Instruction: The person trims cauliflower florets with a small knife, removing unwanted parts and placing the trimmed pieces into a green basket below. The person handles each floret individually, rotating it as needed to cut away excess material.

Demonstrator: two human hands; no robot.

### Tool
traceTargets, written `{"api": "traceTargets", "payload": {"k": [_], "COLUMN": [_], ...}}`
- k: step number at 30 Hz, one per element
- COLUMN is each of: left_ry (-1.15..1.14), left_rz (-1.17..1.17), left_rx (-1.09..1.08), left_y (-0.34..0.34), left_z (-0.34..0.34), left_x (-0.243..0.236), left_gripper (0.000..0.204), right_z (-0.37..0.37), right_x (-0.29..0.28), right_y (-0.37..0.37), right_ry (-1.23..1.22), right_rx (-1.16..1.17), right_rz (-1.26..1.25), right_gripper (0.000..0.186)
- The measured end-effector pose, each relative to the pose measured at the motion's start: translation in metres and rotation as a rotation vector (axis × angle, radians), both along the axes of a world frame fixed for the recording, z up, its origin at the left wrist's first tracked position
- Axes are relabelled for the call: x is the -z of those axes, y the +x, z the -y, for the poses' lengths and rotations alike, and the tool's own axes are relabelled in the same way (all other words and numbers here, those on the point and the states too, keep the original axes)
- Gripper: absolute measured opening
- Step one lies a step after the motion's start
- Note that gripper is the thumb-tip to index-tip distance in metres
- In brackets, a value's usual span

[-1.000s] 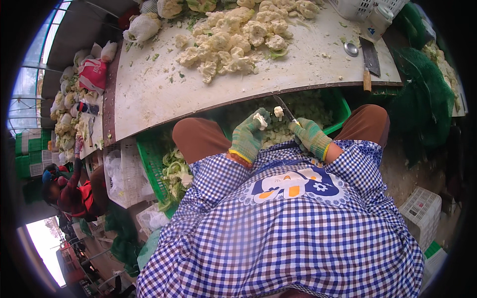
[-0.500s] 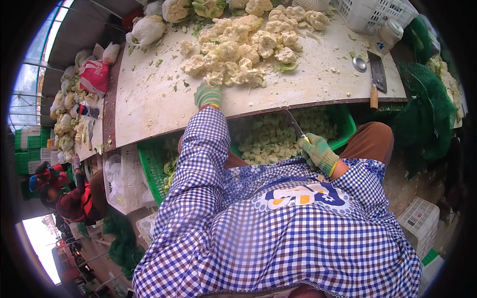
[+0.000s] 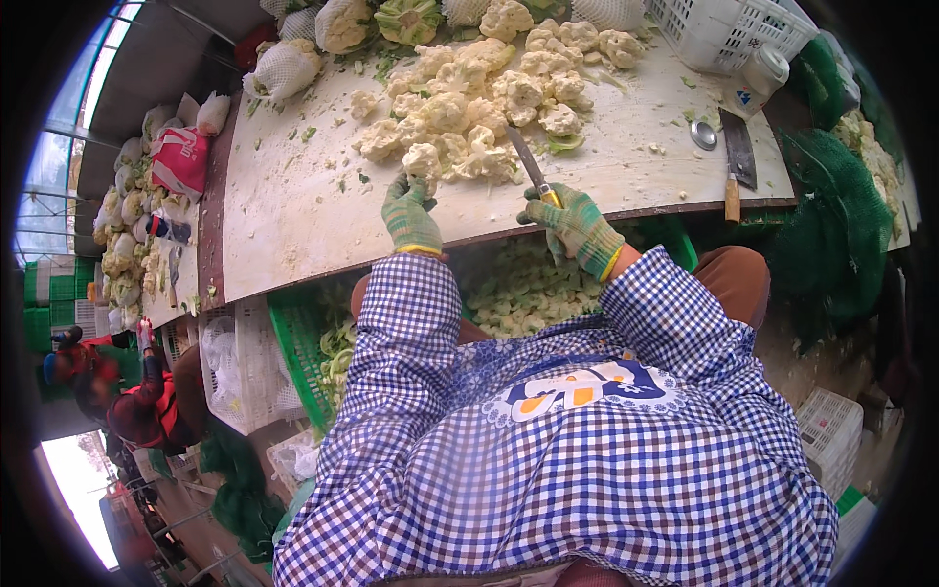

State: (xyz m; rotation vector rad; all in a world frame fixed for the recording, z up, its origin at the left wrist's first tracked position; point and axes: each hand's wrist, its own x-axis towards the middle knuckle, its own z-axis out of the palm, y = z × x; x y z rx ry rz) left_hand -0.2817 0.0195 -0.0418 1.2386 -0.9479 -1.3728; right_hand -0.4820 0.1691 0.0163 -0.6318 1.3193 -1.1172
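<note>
From above my head I see my left hand (image 3: 411, 213), in a green knitted work glove, stretched out over the pale, scuffed wooden tabletop (image 3: 293, 210), its fingers curled and touching the nearest cream-white cauliflower floret (image 3: 423, 158) at the near edge of the heap of cut cauliflower pieces (image 3: 489, 103); whether I have truly gripped that floret I cannot tell, since the fingertips are hidden behind it. My right hand (image 3: 575, 227), in the same kind of glove, is closed around the yellow handle of a narrow steel-bladed knife (image 3: 528, 166), and the blade points away from me, its tip lying against the right side of the heap, just right of the floret my left hand is on. The floret sits between my two hands, nearer the left. Further right on the table lies a broad cleaver with a wooden handle (image 3: 737, 157), well apart from my right hand, with a small round metal lid (image 3: 702, 135) just to its left. At the far right corner stands a white plastic lattice basket (image 3: 729, 29). Below the table's near edge, between my knees, a green plastic crate (image 3: 311, 367) holds trimmed cauliflower pieces. At the far left edge, whole cauliflowers in white foam netting (image 3: 284, 68) rest on the table.
</note>
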Motion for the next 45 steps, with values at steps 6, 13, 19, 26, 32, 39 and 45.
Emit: {"api": "traceTargets", "payload": {"k": [6,13,19,26,32,39,45], "left_ry": [-0.342,-0.632,-0.467,-0.034,0.29,0.026,0.318], "left_rz": [0.201,0.67,0.605,-0.179,-0.964,-0.496,-0.58], "left_rx": [0.264,0.553,0.968,0.795,0.952,0.675,0.7], "left_y": [-0.034,-0.028,-0.028,-0.052,-0.055,-0.043,-0.023], "left_z": [-0.088,-0.106,-0.11,-0.142,-0.18,-0.177,-0.17], "left_x": [-0.048,-0.091,-0.119,-0.107,-0.072,-0.069,-0.075], "left_gripper": [0.031,0.039,0.039,0.05,0.044,0.046,0.048], "right_z": [0.038,-0.003,-0.043,-0.067,-0.082,-0.101,-0.123], "right_x": [-0.024,-0.03,-0.015,-0.013,-0.02,-0.032,-0.053], "right_y": [0.01,-0.012,-0.03,-0.041,-0.016,0.01,-0.022], "right_ry": [-0.124,-0.205,-0.212,-0.317,-0.445,-0.267,-0.383], "right_rx": [-0.012,0.005,-0.108,-0.011,0.005,0.026,-0.183], "right_rz": [0.216,0.457,0.429,0.66,0.764,-0.005,-0.934], "right_gripper": [0.046,0.043,0.043,0.043,0.042,0.033,0.028]}}
